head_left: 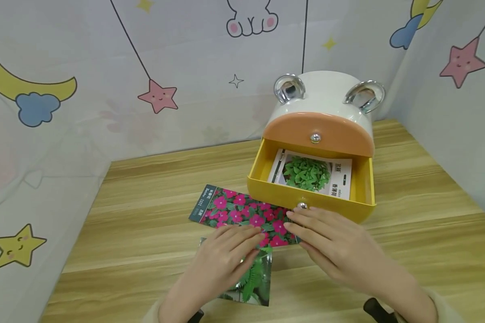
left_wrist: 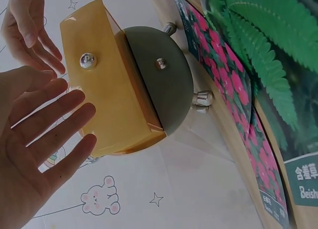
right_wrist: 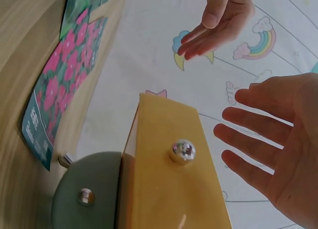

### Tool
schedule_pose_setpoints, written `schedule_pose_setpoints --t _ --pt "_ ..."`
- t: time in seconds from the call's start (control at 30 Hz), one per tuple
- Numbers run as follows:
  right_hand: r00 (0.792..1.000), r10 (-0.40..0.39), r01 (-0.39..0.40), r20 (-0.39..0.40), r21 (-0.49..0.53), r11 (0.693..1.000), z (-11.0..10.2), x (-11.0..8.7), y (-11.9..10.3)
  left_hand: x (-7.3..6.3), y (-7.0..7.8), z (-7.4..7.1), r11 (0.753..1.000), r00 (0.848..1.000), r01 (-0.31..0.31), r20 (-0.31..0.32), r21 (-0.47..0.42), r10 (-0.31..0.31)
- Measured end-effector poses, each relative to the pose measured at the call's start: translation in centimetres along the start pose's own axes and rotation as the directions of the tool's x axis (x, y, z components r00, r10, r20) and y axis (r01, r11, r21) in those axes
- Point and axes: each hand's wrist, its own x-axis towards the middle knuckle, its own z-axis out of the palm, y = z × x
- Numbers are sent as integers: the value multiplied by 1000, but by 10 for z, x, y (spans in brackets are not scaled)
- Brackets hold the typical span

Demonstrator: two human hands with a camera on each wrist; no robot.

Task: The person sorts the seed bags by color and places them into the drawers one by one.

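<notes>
My left hand hovers above two picture packets, fingers extended and holding nothing. Beneath it lie a packet with pink flowers and a smaller packet with green fern-like leaves, both partly covered by the hands. Close to the front of a pulled-out yellow drawer is my right hand, also holding nothing; its fingers look spread in the right wrist view. Inside the drawer a white packet with a green plant picture lies flat. A small silver knob sits on the drawer front.
The drawer belongs to a rounded white box with two silver ear-like loops and an orange upper drawer front. It stands at the back right of the wooden table. Cartoon-printed cloth walls off the back and sides.
</notes>
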Motion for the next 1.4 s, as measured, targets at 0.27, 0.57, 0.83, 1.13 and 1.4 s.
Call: schedule_pose_setpoints --t 0.27,0.57,0.83,1.13,1.4 --pt "995 2 1 100 -35 999 14 -3 -5 -17 1 1 997 993 71 94 -8 -70" --pt "991 -66 75 120 -74 994 30 -4 -9 -31 1 5 994 982 109 158 -7 -106" --pt "974 -56 76 218 -84 994 42 -7 -14 -41 2 6 972 927 234 304 -8 -220" --pt "939 -25 60 343 -90 994 55 -7 -19 -53 -2 9 959 889 285 376 -8 -261" --pt "901 -26 72 434 -89 993 68 -4 -27 -60 -5 7 946 857 325 419 9 -299"
